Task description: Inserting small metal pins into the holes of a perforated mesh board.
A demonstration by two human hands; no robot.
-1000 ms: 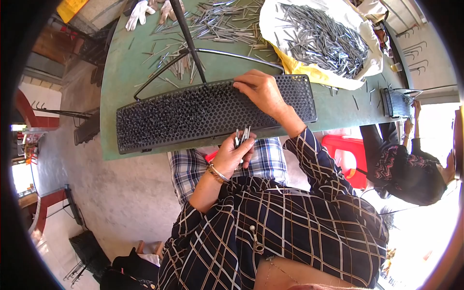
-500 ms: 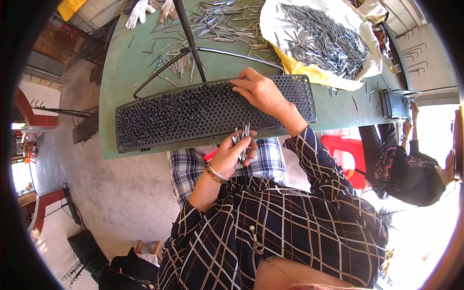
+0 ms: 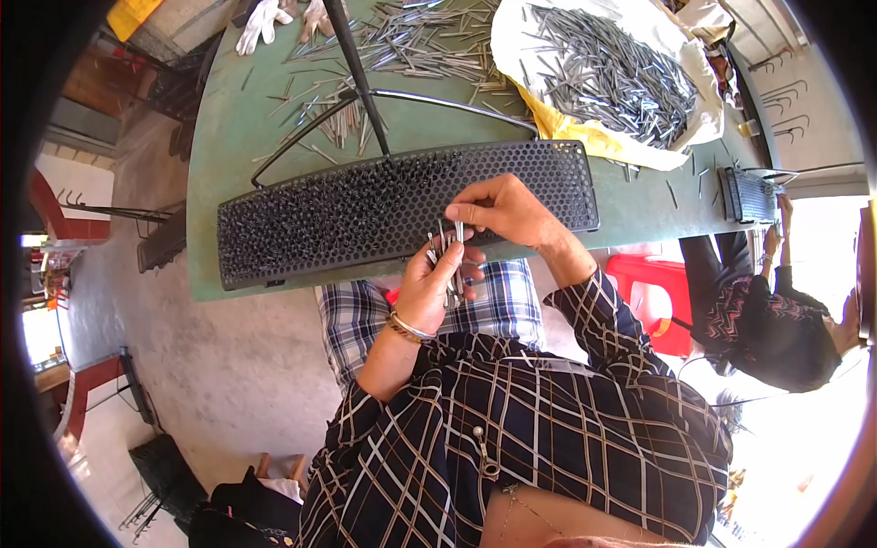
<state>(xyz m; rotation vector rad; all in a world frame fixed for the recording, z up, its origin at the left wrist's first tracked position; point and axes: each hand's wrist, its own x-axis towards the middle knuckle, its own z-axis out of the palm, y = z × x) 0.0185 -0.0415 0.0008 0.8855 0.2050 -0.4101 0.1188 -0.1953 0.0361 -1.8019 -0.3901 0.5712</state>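
My left hand [image 3: 437, 281] grips a small bundle of thin metal pins [image 3: 446, 248] just in front of the table's near edge. My right hand [image 3: 505, 210] reaches down to that bundle and pinches the top of one pin. Both hands hover over the front edge of a long black perforated tray [image 3: 365, 215] filled with upright pins, lying across the green table [image 3: 247, 137].
Loose metal pins [image 3: 411, 41] are scattered on the far table. A big heap of pins [image 3: 617, 78] lies on white and yellow sheeting. White gloves [image 3: 274, 16] lie at the far edge. Another person [image 3: 776, 320] sits at right beside a red stool [image 3: 653, 292], with a second black tray [image 3: 749, 194].
My right hand has come off the tray's surface and moved back and left to the bundle in my left hand, which has risen slightly toward the table edge.
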